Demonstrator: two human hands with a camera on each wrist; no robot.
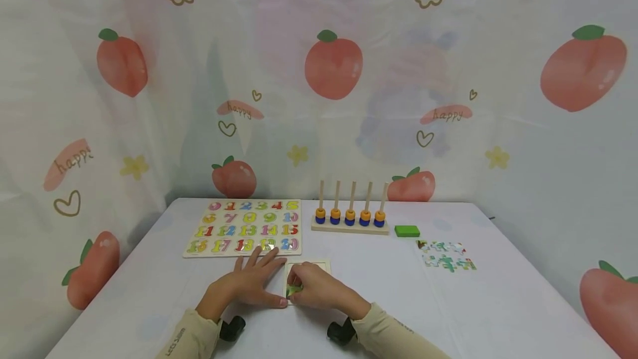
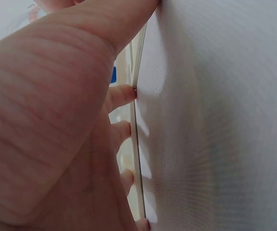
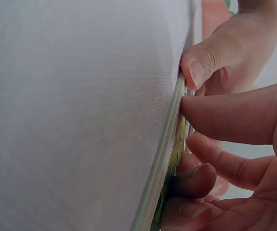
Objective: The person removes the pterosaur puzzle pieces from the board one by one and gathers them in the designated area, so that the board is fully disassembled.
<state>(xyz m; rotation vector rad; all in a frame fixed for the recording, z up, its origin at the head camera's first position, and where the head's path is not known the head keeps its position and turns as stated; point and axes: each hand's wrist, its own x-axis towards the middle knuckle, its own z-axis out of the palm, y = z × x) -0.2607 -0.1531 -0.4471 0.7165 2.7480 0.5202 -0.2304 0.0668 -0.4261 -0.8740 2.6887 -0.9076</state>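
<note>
A small pale puzzle frame [image 1: 324,266] lies on the table in front of the person, with a green picture puzzle piece [image 1: 294,290] at its left side. The right hand [image 1: 319,288] bends over the frame, and its thumb and curled fingers pinch at the green piece. In the right wrist view the fingers [image 3: 191,180] cover part of the green picture surface. The left hand [image 1: 254,282] lies spread to the left, its thumb at the frame's lower left corner. Its other fingertips reach the lower edge of the number board [image 1: 305,237].
Behind the frame stands a wooden peg stand [image 1: 349,228] with orange and blue beads. A green block [image 1: 407,231] sits right of it. Several loose jigsaw pieces [image 1: 447,256] lie at the right. A printed curtain [image 1: 279,143] hangs behind the table [image 1: 399,314].
</note>
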